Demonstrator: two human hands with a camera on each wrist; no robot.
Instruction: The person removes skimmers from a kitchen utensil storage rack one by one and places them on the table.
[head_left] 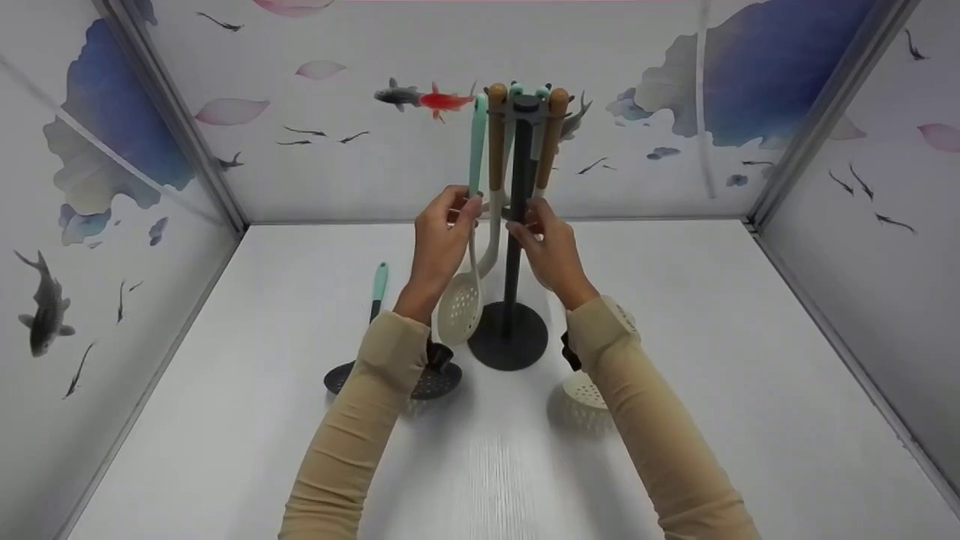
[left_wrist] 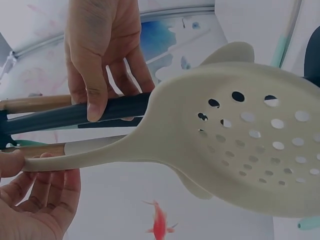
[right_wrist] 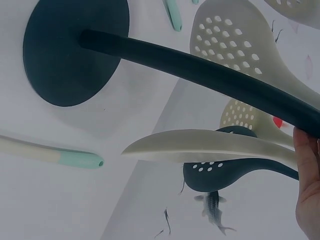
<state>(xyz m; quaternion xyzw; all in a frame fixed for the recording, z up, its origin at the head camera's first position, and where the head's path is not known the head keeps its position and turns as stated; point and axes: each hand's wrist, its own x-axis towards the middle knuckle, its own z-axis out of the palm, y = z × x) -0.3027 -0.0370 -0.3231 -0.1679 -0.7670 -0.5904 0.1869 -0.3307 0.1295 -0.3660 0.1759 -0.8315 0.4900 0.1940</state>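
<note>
A black utensil stand with a round base and upright pole stands mid-table, several utensils hanging from its top, two with wooden handles. My left hand pinches a cream skimmer at its neck, below the mint handle. Its perforated bowl hangs downward left of the pole, and its handle tip is beside the stand's top. With thumb in front and fingers behind, my right hand holds the pole partway up. In the right wrist view, cream and black perforated heads surround the pole.
Black perforated utensils lie on the white table left of the base, one with a mint handle, partly behind my left sleeve. A cream perforated utensil lies by my right forearm. Printed panels wall in the table's back and sides.
</note>
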